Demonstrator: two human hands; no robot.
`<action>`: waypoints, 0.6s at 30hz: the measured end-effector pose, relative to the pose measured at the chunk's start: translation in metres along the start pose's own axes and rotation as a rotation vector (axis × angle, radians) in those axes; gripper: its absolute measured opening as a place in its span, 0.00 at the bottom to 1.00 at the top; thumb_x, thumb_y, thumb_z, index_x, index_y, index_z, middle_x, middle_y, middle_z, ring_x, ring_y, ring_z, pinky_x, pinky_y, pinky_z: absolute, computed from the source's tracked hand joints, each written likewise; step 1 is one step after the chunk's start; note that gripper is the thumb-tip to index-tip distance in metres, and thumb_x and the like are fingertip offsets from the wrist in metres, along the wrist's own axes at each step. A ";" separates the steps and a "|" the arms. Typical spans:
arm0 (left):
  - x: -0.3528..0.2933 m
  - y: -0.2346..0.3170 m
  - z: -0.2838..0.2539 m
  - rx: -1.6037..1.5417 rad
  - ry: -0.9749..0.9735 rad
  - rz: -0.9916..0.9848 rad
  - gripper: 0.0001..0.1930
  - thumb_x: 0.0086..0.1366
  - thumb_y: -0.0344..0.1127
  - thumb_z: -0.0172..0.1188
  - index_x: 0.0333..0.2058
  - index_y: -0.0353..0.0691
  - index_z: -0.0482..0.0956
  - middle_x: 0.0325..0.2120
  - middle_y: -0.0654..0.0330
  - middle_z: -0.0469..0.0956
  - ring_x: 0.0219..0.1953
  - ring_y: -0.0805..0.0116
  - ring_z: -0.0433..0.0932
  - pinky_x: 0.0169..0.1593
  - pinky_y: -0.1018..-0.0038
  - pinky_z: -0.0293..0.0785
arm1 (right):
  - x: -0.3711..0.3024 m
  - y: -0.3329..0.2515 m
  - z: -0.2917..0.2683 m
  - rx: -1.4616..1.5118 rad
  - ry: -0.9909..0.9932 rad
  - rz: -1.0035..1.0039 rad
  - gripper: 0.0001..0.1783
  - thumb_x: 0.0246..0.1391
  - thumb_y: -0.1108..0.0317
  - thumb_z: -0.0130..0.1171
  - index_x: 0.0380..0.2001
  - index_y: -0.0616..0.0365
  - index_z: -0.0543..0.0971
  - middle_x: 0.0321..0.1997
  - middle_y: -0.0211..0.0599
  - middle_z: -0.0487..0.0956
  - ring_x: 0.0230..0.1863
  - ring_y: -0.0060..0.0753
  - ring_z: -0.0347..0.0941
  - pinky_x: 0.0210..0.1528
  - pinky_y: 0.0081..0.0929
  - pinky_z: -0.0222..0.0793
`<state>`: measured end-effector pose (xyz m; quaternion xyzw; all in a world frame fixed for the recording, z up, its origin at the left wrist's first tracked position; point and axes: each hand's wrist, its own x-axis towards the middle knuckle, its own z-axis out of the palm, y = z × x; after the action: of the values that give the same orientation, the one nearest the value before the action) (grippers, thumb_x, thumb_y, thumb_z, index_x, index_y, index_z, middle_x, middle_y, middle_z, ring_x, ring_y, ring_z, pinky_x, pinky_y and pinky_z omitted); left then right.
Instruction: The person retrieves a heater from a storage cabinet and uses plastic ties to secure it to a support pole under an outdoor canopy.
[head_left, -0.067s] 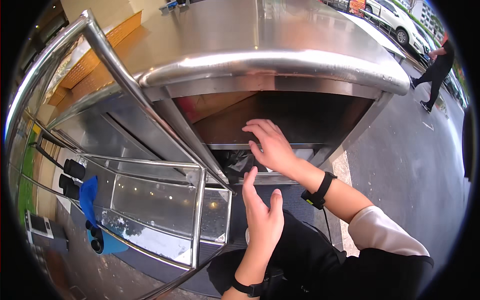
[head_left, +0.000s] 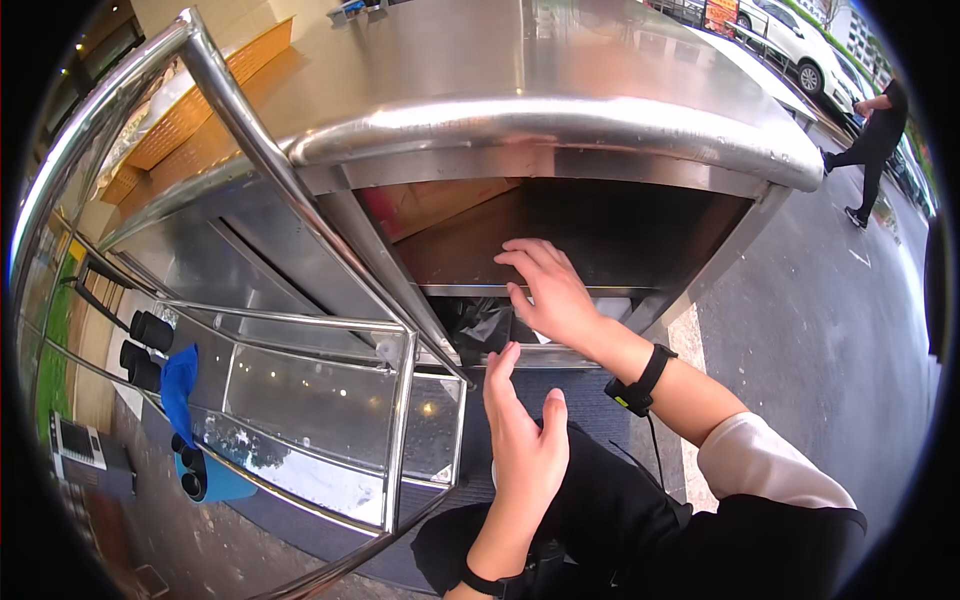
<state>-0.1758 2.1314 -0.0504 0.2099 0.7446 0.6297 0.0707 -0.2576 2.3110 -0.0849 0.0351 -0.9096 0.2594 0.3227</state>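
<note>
My right hand (head_left: 557, 298) hovers before the opening of a stainless steel counter cabinet (head_left: 560, 162), fingers bent but apart, with nothing in it. Below and nearer to me, my left hand (head_left: 522, 430) is raised with thumb and fingers apart, also holding nothing. Behind my hands lies the cabinet's dark upper shelf (head_left: 620, 245), with a cardboard-like piece (head_left: 440, 215) at its left side. On the lower level, partly hidden by my right hand, sit a crumpled black plastic bag (head_left: 482, 322) and something white (head_left: 611, 307).
A metal-railed cart (head_left: 400, 430) stands close on the left. A blue cloth (head_left: 179, 390) hangs on its rail. Orange baskets (head_left: 165, 130) are behind it at upper left. A person in black (head_left: 880, 135) walks on the pavement at far right, near a parked white car (head_left: 785, 45).
The view has shifted slightly, and the cabinet and cart sit a little further right in it. Both hands keep nearly the same pose. The person at far right has taken part of a step.
</note>
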 end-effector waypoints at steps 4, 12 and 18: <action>-0.021 -0.006 -0.025 0.265 0.029 0.081 0.27 0.61 0.25 0.57 0.59 0.35 0.65 0.61 0.45 0.65 0.69 0.45 0.57 0.70 0.58 0.51 | 0.002 0.000 0.003 -0.038 0.039 0.009 0.20 0.47 0.75 0.60 0.47 0.60 0.75 0.57 0.46 0.72 0.61 0.51 0.66 0.61 0.44 0.63; -0.041 -0.036 -0.049 0.348 -0.109 -0.059 0.19 0.64 0.32 0.58 0.53 0.37 0.71 0.51 0.44 0.74 0.59 0.43 0.69 0.62 0.57 0.65 | 0.007 -0.004 -0.003 -0.078 -0.011 -0.006 0.23 0.47 0.74 0.60 0.50 0.60 0.74 0.60 0.48 0.70 0.64 0.53 0.64 0.65 0.46 0.60; -0.090 -0.051 -0.074 0.503 -0.204 -0.193 0.15 0.65 0.35 0.57 0.50 0.39 0.75 0.46 0.46 0.78 0.52 0.44 0.74 0.55 0.58 0.72 | 0.089 -0.035 0.001 -0.234 -0.030 0.130 0.16 0.54 0.68 0.58 0.47 0.60 0.75 0.51 0.52 0.73 0.51 0.53 0.70 0.56 0.45 0.68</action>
<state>-0.1335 2.0222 -0.0992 0.2111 0.8829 0.3914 0.1505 -0.3205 2.2895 -0.0163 -0.0579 -0.9388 0.1712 0.2933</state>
